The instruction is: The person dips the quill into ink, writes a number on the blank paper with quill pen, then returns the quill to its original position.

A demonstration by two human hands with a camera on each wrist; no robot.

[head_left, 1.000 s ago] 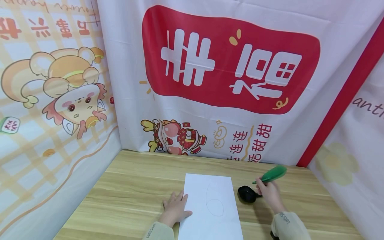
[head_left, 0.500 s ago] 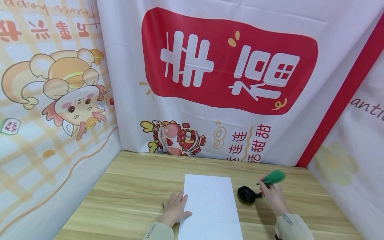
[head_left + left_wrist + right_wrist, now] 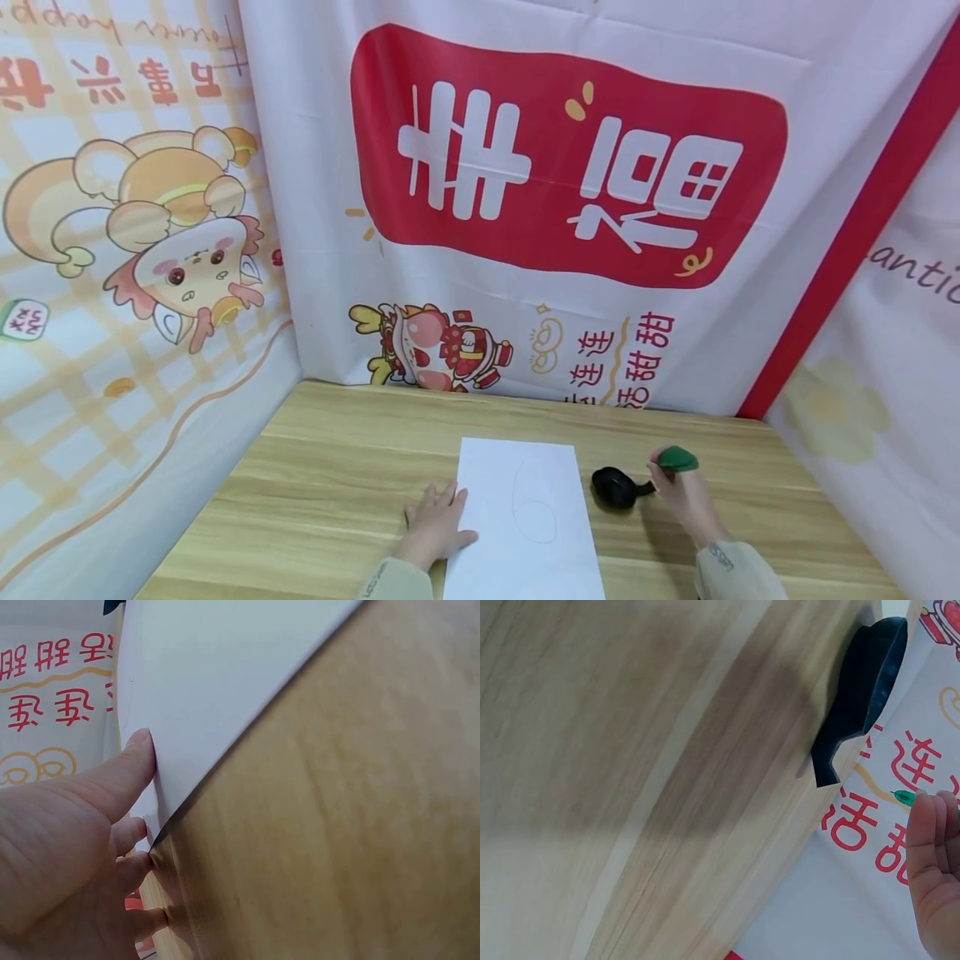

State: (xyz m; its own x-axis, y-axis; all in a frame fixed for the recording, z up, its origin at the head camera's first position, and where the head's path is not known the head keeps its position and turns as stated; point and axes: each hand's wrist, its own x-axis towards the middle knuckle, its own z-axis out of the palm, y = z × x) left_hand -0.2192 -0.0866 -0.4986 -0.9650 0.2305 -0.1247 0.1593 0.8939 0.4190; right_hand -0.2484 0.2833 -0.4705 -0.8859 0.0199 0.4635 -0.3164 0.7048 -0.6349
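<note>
My left hand (image 3: 438,525) lies spread on the left edge of a white sheet of paper (image 3: 487,483); in the left wrist view its thumb (image 3: 136,765) rests on the sheet and other fingertips touch near its edge. A thin drawn line (image 3: 534,502) on the paper makes a loop with a curved tail. My right hand (image 3: 682,496) pinches a green pen with a broad, leaf-like top (image 3: 677,458), right of the paper. In the right wrist view only its green tip (image 3: 904,798) shows past the fingers. Beside that hand lies a glossy black spoon-like thing (image 3: 615,488) with a short bent handle.
The wooden table (image 3: 337,467) ends at the back against a printed cloth (image 3: 315,208) with a red panel. More printed cloth (image 3: 150,350) hangs at the left, and a red-striped one (image 3: 847,242) at the right.
The green pen has swung toward the hand, its broad top now lower and farther left. My right hand has shifted slightly right. The left hand and black thing stay in place.
</note>
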